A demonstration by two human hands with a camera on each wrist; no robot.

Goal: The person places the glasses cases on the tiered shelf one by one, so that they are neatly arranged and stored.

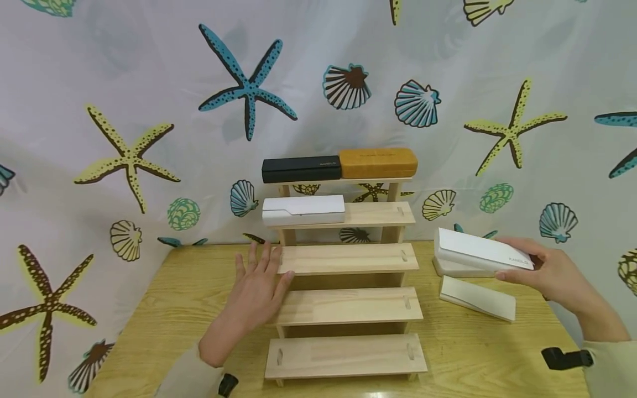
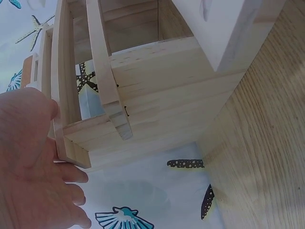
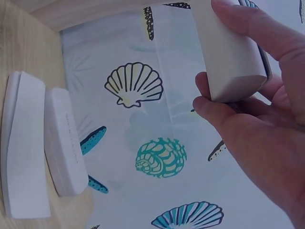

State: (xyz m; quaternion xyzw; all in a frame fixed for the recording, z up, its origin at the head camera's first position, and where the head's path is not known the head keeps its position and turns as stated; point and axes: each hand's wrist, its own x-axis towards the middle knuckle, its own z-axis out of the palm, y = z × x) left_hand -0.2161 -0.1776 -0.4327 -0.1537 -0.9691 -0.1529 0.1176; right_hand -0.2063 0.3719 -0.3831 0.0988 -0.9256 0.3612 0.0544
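White case (image 1: 480,250) (contents hidden), gripped by right hand (image 1: 554,271), left hand (image 1: 257,287) spread, touching wooden rack (image 1: 348,258)

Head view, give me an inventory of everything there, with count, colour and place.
Rack: 1, pale wood, five tiers, mid-table
Black case: 1, black, top tier, left
Orange case: 1, orange, top tier, right
Shelf case: 1, white, second tier, left
Held case: 1, white, in right hand
Table cases: 2, white, right of rack
Table: 1, yellowish wood, under rack
Backdrop: 1, white, starfish and shell prints, behind
Sleeves: 2, cream, lower corners
Wrist gear: 2, black, at sleeves
Hands: 2, left at rack's left side, right holding case
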